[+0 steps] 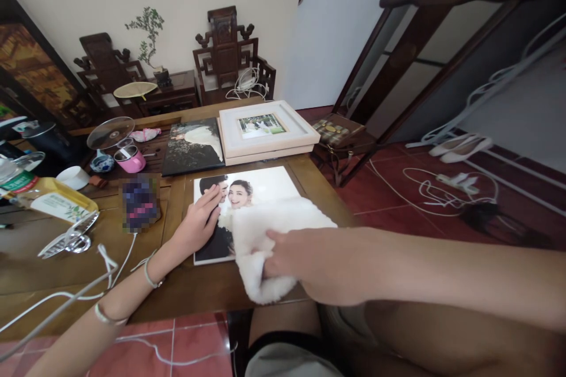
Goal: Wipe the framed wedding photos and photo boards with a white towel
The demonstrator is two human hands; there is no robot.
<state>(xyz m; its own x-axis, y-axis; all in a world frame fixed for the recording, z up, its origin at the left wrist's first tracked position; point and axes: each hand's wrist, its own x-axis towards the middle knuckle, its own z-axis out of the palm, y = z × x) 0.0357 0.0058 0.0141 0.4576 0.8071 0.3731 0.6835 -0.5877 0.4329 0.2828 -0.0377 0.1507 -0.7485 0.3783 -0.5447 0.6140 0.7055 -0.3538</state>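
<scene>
A photo panel [269,181] with a portrait of two people lies flat near the table's front edge. My left hand [198,221] rests on its left part, fingers stretched out and lying flat. Over the lower right of the panel spreads a white fluffy cloth [283,218], which hangs a little past the panel's near edge. My right hand [305,259] has its fingers closed on this cloth; some fingertips are hidden in its folds. Behind the panel are a dark photo panel [194,144] and a stack of pale wooden picture frames [269,128].
On the wooden table [177,283] at left are a yellow oil bottle [57,197], a clear hair claw [73,238], a blurred-out phone-like item [140,203] with a white cable, and a pink mug [130,159]. A dark wooden chair [402,53] stands at right, near cables on red tiles.
</scene>
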